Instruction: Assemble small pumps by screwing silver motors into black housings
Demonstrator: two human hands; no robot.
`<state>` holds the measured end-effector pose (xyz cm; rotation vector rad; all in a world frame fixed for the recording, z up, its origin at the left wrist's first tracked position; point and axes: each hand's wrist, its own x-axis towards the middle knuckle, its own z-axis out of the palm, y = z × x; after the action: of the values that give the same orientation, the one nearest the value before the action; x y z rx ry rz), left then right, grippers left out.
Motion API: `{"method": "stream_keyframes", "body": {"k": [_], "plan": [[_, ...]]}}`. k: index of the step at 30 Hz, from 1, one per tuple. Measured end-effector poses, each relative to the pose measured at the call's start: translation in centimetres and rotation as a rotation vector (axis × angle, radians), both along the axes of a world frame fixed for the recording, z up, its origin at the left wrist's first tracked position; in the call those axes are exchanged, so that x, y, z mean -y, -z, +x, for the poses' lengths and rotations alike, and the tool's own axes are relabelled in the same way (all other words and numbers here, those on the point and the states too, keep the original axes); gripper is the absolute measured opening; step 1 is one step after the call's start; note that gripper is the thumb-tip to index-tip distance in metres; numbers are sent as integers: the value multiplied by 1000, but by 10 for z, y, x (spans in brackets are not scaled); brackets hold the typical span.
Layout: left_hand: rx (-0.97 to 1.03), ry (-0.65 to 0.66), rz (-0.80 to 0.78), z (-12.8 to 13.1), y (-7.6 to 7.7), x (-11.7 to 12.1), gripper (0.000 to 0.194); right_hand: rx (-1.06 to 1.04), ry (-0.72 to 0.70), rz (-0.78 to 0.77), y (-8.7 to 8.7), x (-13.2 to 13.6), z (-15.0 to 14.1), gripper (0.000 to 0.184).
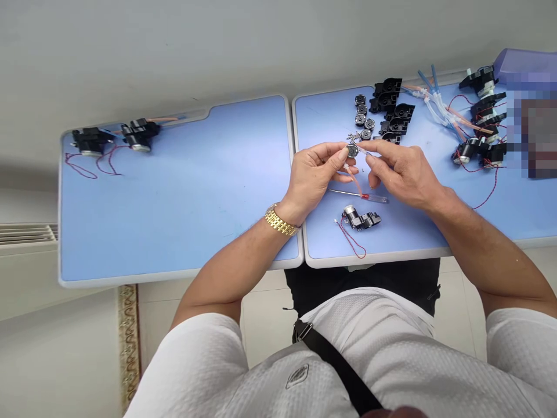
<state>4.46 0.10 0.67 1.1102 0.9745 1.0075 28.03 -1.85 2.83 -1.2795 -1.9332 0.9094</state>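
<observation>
Above the right-hand table panel, my left hand (314,173) pinches a small round black-and-silver part (352,151) between thumb and fingertips. My right hand (402,171) is closed on a thin pale tube (362,150), whose end meets or lies beside the round part; I cannot tell which. An orange tube with a white connector (355,180) hangs below my left fingers. Under the hands lies a screwdriver (378,198) with a clear handle and red collar. Nearer the front edge rests a small motor assembly (360,219) with a twisted red-and-black wire.
Beyond my hands stand several round parts (361,109), a little heap of screws (354,137) and several black housings (394,119). Blue and orange tubes (439,104) and wired motor assemblies (483,116) lie right, near a purple bin (524,65). Two assemblies (140,134) sit far left. A seam (292,133) divides the tabletops.
</observation>
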Motion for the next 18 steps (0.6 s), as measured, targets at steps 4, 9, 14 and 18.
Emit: {"method": "stream_keyframes", "body": {"k": [4, 9, 14, 18], "plan": [[-27, 0, 0, 0, -1, 2, 63, 96, 29, 89, 0, -1, 0, 42], [-48, 26, -2, 0, 3, 2, 57, 198, 24, 129, -3, 1, -4, 30], [-85, 3, 6, 2, 7, 2, 50, 350, 24, 148, -3, 8, -11, 30], [-80, -36, -24, 4, 7, 5, 44, 473, 62, 161, -2, 14, -19, 41]]}}
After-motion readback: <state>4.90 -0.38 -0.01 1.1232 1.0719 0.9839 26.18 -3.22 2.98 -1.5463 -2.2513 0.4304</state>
